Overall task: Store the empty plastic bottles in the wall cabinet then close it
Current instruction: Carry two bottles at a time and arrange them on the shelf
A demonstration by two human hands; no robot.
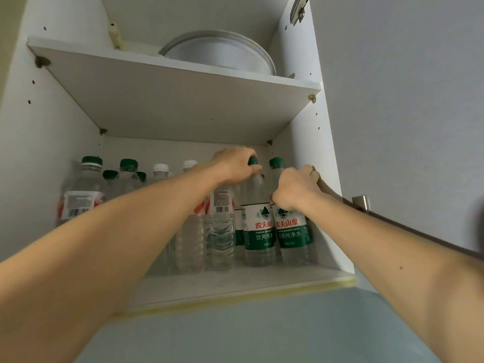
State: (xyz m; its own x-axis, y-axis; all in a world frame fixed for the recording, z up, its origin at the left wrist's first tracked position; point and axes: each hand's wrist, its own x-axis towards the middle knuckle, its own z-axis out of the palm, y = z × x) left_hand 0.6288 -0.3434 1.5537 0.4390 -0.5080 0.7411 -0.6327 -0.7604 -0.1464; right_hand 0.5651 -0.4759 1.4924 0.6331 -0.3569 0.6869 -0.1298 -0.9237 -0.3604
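The white wall cabinet (301, 142) stands open, and several empty plastic bottles stand upright on its lower shelf (235, 284). My left hand (235, 166) reaches in and grips the neck of a green-labelled bottle (258, 231) just under its green cap. That bottle stands on the shelf beside a second green-labelled bottle (294, 231) at the far right. My right hand (296, 189) holds the edge of the open cabinet door (392, 221), fingers curled over it. More bottles with green caps (91, 161) and white caps (161, 167) fill the left and middle, partly hidden by my left forearm.
Above, the upper shelf (183, 74) carries a stack of white plates (220, 53). The door's metal handle (361, 203) sticks out beside my right wrist. A hinge (298, 9) sits at the top right. Grey wall lies to the right and below the cabinet.
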